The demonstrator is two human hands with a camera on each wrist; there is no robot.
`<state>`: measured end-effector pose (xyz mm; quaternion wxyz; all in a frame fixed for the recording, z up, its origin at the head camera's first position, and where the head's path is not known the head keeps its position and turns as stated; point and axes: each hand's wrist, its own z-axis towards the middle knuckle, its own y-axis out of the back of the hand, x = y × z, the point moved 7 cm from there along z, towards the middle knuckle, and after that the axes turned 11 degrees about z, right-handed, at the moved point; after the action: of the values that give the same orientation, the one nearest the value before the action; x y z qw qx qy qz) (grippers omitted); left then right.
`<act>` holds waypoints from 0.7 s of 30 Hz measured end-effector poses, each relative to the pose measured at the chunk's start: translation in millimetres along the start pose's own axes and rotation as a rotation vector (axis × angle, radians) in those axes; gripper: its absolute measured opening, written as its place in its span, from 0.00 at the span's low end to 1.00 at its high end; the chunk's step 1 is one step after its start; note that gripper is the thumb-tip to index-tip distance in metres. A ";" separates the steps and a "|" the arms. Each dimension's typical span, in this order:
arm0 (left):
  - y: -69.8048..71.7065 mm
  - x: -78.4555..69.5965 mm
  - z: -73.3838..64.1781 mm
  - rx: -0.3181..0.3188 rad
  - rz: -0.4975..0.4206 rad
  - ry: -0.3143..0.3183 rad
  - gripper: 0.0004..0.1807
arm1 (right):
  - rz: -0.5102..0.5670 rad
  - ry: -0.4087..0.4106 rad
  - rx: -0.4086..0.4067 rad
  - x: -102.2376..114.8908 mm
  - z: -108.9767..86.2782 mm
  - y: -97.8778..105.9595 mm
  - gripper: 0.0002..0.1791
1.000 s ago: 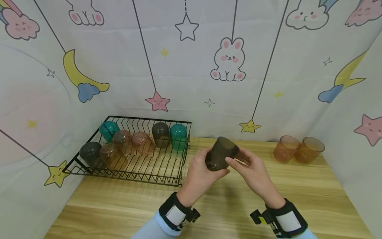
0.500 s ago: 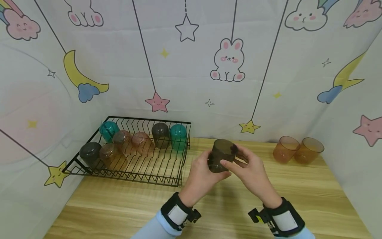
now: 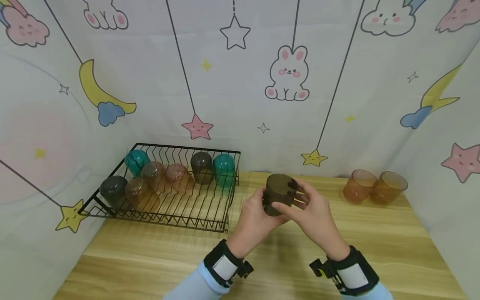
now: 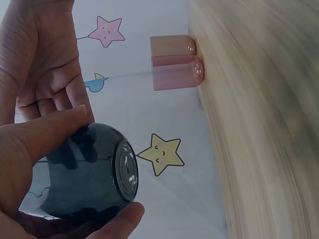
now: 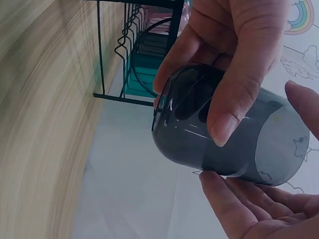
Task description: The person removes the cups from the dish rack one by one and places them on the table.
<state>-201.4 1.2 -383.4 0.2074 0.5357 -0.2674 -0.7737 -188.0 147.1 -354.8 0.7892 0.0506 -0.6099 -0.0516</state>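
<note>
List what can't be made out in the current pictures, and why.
Head view: fingers of the left hand, mostly behind the dark cup.
Head view: upper part of the cartoon animal at upper left, cut off by the top edge.
Right wrist view: rest of the rack, cut off by the top edge.

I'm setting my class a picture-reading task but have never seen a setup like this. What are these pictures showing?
There is no robot: a person works with two bare hands. The wide pictures come from a camera on the head, looking forward and down. The close, sideways pictures come from cameras on the left and right wrists. The left hand and right hand together hold a dark grey see-through cup, rim up, above a wood-grain table. On the table, a black wire rack at the left holds seven tinted cups, bases up, some leaning. A pinkish cup and an amber cup stand rims up at the right.
</note>
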 end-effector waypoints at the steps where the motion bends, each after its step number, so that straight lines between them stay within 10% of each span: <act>1: 0.4 -0.3 0.6 -0.004 0.000 -0.004 0.40 | -0.015 0.016 -0.005 1.6 0.4 -0.3 0.44; 21: -2.0 1.3 0.6 0.012 -0.010 -0.007 0.40 | -0.092 0.087 -0.053 4.7 -2.0 -0.7 0.43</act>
<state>-202.5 2.0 -385.4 0.1994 0.5356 -0.2701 -0.7749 -184.9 145.7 -350.9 0.8128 0.0598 -0.5705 -0.1015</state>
